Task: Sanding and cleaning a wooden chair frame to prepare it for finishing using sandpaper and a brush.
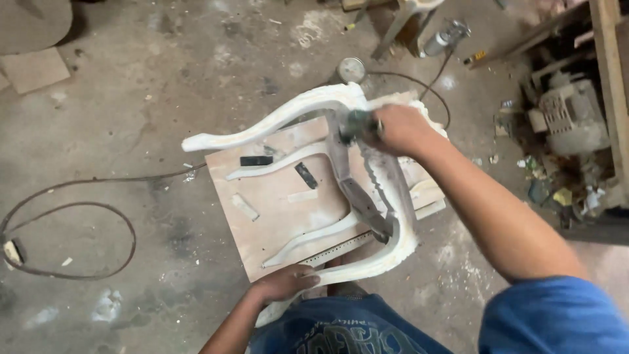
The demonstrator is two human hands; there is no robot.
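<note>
Right hand (401, 128) is closed around a small dark power tool (357, 126), pressing it against the far end of a white carved chair frame (393, 216). Left hand (283, 283), at the near edge of the scene, is curled over the near end of that same frame, its fingers wrapped on the pale curved rail.

That frame lies on its side on a square plywood board (275, 210) that serves as the worktop on the concrete floor (164, 78). Its long axis runs from near to far, tilting slightly right, with the seat rail along the right side of the board. One long curved leg (262, 124) sweeps out from the far end and points left, its tip past the board's far left corner. Two thinner curved pieces (278, 160) lie on the board, also pointing left.

A dark rectangular block (255, 160) and a smaller dark piece (305, 175) rest on the board left of the frame. A black cable (72, 216) loops over the floor at left, and a round gauge (352, 69) sits on the floor just beyond the frame.
</note>
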